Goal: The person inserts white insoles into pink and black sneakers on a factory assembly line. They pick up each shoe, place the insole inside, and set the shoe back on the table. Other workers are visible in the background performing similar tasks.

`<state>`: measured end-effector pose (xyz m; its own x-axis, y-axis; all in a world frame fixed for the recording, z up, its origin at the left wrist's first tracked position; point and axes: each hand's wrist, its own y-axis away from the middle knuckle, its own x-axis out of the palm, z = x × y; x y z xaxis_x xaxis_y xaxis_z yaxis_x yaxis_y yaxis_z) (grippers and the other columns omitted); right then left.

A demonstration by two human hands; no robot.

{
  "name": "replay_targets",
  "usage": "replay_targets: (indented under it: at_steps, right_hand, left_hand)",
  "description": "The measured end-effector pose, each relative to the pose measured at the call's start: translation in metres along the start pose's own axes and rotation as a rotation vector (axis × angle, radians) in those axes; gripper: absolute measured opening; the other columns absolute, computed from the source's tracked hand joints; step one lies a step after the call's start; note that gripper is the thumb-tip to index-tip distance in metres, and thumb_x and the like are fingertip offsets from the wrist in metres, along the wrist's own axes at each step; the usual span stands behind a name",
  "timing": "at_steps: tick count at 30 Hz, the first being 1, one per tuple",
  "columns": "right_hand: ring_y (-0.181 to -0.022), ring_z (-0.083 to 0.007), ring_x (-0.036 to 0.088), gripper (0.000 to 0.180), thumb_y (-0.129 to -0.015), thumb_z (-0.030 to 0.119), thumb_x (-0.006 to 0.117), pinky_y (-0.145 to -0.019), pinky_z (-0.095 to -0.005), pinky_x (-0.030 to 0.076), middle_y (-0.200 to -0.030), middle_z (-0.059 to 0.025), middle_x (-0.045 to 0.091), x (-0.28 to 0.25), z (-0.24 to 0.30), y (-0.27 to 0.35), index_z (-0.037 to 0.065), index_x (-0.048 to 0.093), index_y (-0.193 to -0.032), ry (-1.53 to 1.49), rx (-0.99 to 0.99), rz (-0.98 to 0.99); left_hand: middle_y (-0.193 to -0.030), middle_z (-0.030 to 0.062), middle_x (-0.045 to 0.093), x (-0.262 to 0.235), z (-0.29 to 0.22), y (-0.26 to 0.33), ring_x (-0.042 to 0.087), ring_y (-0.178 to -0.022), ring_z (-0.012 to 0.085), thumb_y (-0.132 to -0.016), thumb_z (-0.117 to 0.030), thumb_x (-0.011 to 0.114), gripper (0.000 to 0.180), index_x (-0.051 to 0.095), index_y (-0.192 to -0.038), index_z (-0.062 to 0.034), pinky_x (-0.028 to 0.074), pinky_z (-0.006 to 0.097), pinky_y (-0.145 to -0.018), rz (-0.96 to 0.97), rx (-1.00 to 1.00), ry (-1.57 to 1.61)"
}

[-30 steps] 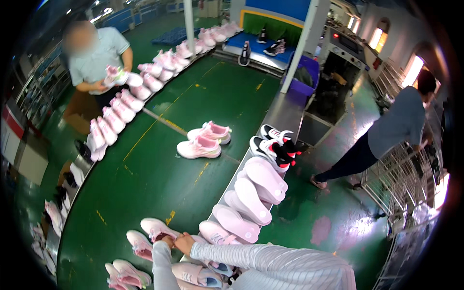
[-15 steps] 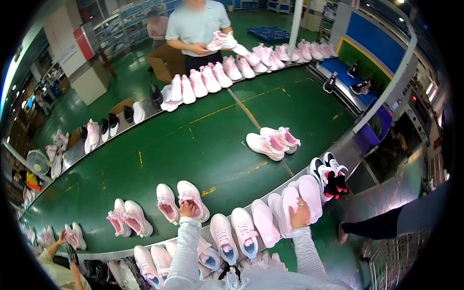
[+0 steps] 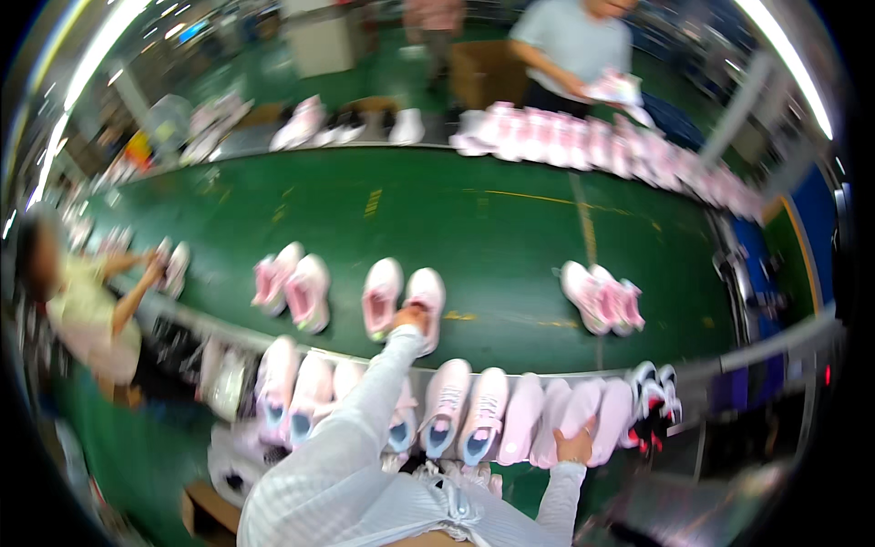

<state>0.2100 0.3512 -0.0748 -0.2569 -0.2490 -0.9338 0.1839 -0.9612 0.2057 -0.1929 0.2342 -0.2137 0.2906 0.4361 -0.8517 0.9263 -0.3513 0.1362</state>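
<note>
My left hand reaches over the green conveyor belt, its fingers curled into the opening of a pale pink sneaker. Beside that shoe stands its pink mate. On the near ledge my right hand grips the lower end of a pink insole. More insoles lie on both sides of it, one of them a pink insole to the left. Two pink lace-up sneakers with blue linings stand left of the insoles. The fingertips of my left hand are hidden inside the shoe.
Other pink pairs stand on the belt, one pair right and another left. Black-and-white shoes end the near ledge. A far ledge carries a row of pink shoes. Co-workers stand across and at left.
The view has swung left, bringing the co-worker at left further in. My left hand stays at the same sneaker. My right hand has slid toward the insole's near end.
</note>
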Motion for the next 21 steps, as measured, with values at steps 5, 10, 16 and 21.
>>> replay_targets:
  at_steps: [5, 10, 16, 21]
  right_hand:
    - [-0.104, -0.0323, 0.040, 0.086, -0.058, 0.016, 0.067, -0.088, -0.0320, 0.032, -0.118, -0.0211, 0.036, 0.030, -0.059, -0.008, 0.000, 0.014, -0.124, -0.004, -0.251, -0.190]
    - [-0.090, -0.0319, 0.050, 0.034, -0.076, 0.032, 0.042, -0.079, -0.0398, 0.038, -0.092, -0.0256, 0.052, 0.003, -0.020, 0.021, 0.007, 0.050, -0.099, 0.369, -0.494, -0.555]
    - [-0.106, -0.0302, 0.037, 0.065, -0.069, 0.030, 0.057, -0.089, -0.0327, 0.030, -0.117, -0.0191, 0.039, 0.013, -0.019, 0.005, -0.002, 0.028, -0.119, 0.093, -0.118, -0.395]
    - [-0.102, -0.0285, 0.041, 0.062, -0.058, 0.025, 0.065, -0.087, -0.0331, 0.033, -0.109, -0.0186, 0.043, -0.031, 0.109, 0.069, -0.004, 0.040, -0.107, -0.164, -0.393, -0.370]
  left_hand:
    - [-0.072, 0.0149, 0.054, -0.111, -0.030, 0.053, 0.053, -0.068, 0.0321, -0.070, -0.022, 0.047, 0.016, 0.052, -0.069, -0.0069, 0.040, 0.041, -0.060, -0.153, 0.238, 0.219]
    - [-0.058, 0.0128, 0.051, -0.241, 0.175, 0.110, 0.050, -0.054, 0.0242, -0.065, -0.014, 0.054, 0.013, 0.047, -0.059, -0.0032, 0.038, 0.037, -0.049, -0.700, -0.207, 0.308]
    - [-0.078, 0.0175, 0.054, -0.287, 0.338, 0.162, 0.051, -0.075, 0.0338, -0.062, -0.016, 0.060, 0.022, 0.053, -0.076, -0.0015, 0.040, 0.040, -0.070, -0.619, -0.485, -0.484]
    - [-0.090, 0.0116, 0.053, -0.264, 0.200, 0.112, 0.052, -0.078, 0.0187, -0.076, -0.013, 0.051, 0.023, 0.050, -0.094, 0.0017, 0.042, 0.028, -0.069, -0.339, 0.150, 0.484]
